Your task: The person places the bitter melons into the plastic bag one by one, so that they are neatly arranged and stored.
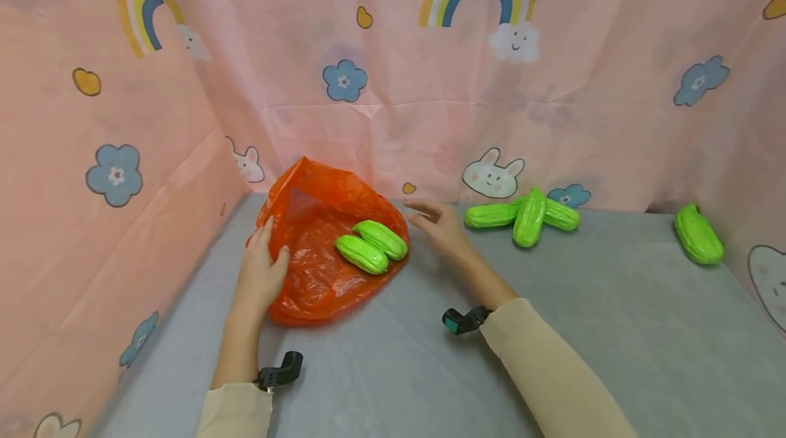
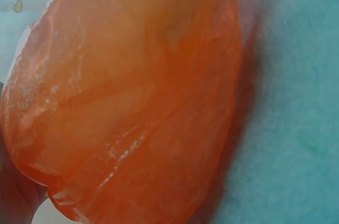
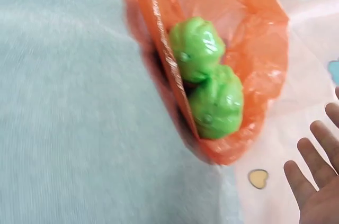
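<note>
An open orange-red plastic bag (image 1: 319,288) lies on the grey cloth, its mouth facing up. Two glossy, ribbed green bitter melons (image 1: 361,254) are side by side in its right part; the right wrist view shows the ends of these bitter melons (image 3: 216,102) within the bag mouth. My left hand (image 1: 260,274) touches the bag's left rim with fingers extended and thumb apart; the bag hides most of it in the left wrist view. Just off the bag's right edge, my right hand (image 1: 443,228) is spread and holds nothing.
Right of the bag, several more bitter melons (image 1: 529,218) lie together, one across others, against the pink back curtain (image 1: 405,131). A single bitter melon (image 1: 699,235) sits at the far right by the side curtain. Both wrists wear black straps with small devices.
</note>
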A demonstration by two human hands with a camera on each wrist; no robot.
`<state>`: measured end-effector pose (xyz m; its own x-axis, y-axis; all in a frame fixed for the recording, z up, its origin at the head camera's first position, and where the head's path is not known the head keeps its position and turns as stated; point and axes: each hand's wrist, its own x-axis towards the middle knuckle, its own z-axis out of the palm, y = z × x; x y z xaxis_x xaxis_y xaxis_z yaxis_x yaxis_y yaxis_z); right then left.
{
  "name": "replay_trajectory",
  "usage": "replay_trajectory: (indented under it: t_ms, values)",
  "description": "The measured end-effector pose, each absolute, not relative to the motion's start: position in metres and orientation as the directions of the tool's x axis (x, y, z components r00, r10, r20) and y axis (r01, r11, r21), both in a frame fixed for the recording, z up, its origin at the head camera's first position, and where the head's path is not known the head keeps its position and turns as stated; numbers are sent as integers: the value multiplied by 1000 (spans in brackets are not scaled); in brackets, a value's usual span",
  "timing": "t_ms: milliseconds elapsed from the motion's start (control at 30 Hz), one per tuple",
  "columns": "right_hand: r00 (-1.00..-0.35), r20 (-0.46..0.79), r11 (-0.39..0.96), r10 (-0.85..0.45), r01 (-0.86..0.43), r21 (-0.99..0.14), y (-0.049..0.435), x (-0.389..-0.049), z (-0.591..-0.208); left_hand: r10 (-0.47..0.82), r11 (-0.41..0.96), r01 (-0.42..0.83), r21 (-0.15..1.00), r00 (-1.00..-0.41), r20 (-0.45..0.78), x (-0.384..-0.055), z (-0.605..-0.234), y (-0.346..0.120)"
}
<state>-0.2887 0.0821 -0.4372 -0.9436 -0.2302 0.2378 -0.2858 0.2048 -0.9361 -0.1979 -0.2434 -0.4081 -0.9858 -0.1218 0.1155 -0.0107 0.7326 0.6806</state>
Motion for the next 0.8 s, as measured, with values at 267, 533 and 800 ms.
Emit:
replay_trajectory:
  t_ms: [267,533,800]
  values:
    - [-931,336,137,-138,-354,-925,109,-279,-431,-113,744,-1,668,-986,124,-198,-410,-243]
    - [-896,440,131,-63,-444,-886,130,-273,-433,-107,752,-3,659,-987,117,-199,-411,-242]
    - [-877,479,95,43,-473,-876,154,-274,-431,-112,755,-6,655,-986,121,-199,-409,-243]
